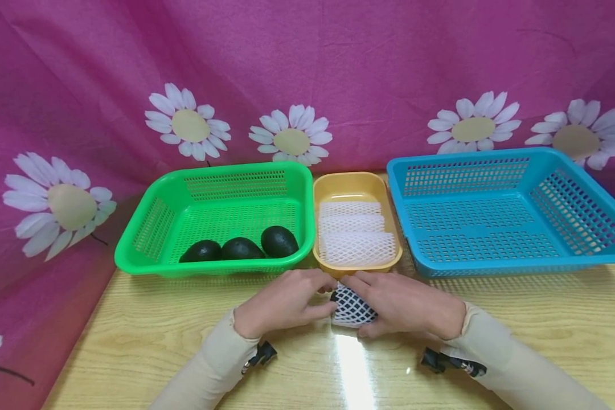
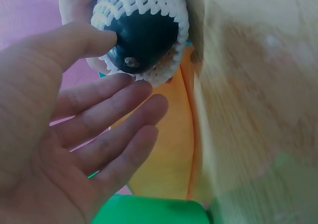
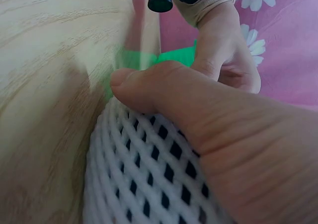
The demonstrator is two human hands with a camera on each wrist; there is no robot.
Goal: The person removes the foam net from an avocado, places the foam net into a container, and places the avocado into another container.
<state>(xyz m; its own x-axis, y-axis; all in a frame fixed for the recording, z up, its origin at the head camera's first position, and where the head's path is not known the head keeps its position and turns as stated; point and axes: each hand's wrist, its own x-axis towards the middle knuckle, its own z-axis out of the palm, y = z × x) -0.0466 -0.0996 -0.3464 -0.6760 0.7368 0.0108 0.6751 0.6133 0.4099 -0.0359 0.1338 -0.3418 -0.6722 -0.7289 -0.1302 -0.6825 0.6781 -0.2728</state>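
Note:
A dark avocado (image 2: 149, 37) sits inside a white foam net sleeve (image 1: 352, 308) at the table's front middle, with its stem end bare at the sleeve's mouth in the left wrist view. My right hand (image 1: 405, 302) grips the sleeved avocado from the right, thumb along the near side of the net. On the left, my left hand (image 1: 289, 302) has its thumb (image 2: 94, 40) touching the avocado's bare end. Its other fingers reach out loosely under the sleeve's mouth, fairly straight.
A green basket (image 1: 215, 265) at left holds three avocados (image 1: 279, 242). In the middle, a yellow tray (image 1: 348, 182) holds several white foam nets (image 1: 356, 249). The blue basket (image 1: 471, 228) stands at right. Behind them hangs a pink flowered cloth (image 1: 369, 80).

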